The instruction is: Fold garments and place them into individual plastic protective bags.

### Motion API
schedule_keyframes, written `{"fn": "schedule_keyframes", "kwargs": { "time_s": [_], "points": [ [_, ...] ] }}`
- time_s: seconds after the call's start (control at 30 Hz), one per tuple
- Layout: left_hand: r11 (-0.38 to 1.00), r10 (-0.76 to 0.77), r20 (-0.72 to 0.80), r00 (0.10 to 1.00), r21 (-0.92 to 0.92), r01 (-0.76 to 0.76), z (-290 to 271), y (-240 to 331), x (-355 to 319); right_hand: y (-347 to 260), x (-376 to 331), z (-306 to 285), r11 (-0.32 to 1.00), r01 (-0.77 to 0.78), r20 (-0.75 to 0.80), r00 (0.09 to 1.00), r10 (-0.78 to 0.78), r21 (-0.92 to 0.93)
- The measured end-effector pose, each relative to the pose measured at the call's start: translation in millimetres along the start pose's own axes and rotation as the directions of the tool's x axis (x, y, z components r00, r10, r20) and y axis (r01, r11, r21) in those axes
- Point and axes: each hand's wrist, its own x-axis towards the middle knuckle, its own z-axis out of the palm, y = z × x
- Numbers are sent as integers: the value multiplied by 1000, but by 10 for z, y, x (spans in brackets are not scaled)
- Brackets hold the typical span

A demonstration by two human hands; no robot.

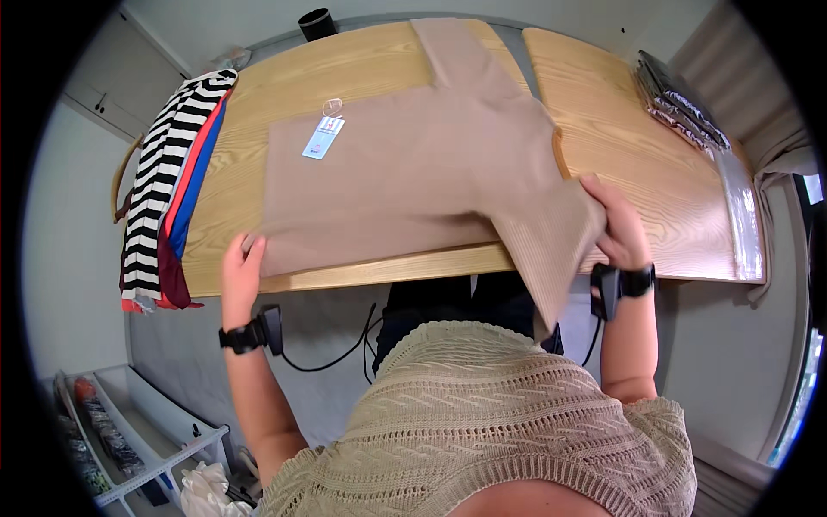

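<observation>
While the plain taupe, fine-knit sweater (388,172) lies spread over the pale wood-grained desk (345,73), its far sleeve reaches the desk's far edge and its near, ribbed sleeve hangs past the desk's near edge. At the near edge of the desk, toward its left end, the left hand (242,265) has its fingers pinching a hem corner. Near the desk's right end, the right hand (624,231) has its fingers grasping the near sleeve. A light-blue and white rectangular card tag (323,138) rests on the sweater. Black-and-white striped folded fabric (168,164) lies along the desk's left end.
</observation>
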Motion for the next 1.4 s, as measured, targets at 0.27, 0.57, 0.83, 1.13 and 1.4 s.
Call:
{"fn": "schedule_keyframes", "kwargs": {
  "time_s": [0.27, 0.57, 0.83, 1.13, 1.4],
  "points": [
    [998, 49, -78, 996, -46, -52, 236, 8, 109, 270, -42, -20, 669, 256, -136, 870, -475, -698],
    [932, 309, 42, 950, 187, -311, 572, 543, -347, 735, -793, -41, 471, -68, -172, 968, -181, -879],
    [870, 468, 314, 826, 1, -493, 1086, 1142, -493, 962, -699, 18, 579, -274, -314, 949, 33, -768],
    [822, 555, 365, 748, -104, -560, 1369, 1174, -509, 1015, -701, -129, 820, -158, 28, 978, 207, -550],
    [844, 526, 524, 670, -225, -486, 1511, 1644, -618, 559, -361, 574, 866, 234, 193, 968, -163, -442]
  ]
}}
